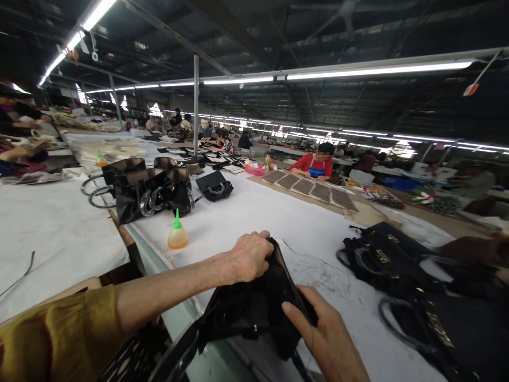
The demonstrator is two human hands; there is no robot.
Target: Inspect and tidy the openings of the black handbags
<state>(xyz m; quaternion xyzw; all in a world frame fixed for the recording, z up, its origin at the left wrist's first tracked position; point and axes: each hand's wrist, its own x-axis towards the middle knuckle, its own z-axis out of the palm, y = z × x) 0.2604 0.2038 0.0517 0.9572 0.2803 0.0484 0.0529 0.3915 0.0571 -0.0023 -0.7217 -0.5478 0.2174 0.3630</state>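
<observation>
A black handbag (246,313) is tilted at the near edge of the white-covered table, its mouth facing me and its dark lining showing. My left hand (250,257) is closed on the bag's far upper rim, knuckles up. On the right side, my right hand (324,329) grips the bag's edge, thumb on the inner side and fingers behind the panel. The tips of the right fingers are hidden by the bag. One handle of the bag hangs toward the lower left. Beyond my left forearm stands a glue bottle (177,236) with a green nozzle.
Several black handbags (135,193) stand at the left back, with a smaller black bag (214,185) beside them. More black bags with gold fittings (397,260) lie on the right. Across the white table (254,204), a person in red (314,164) sits by brown panels (308,185).
</observation>
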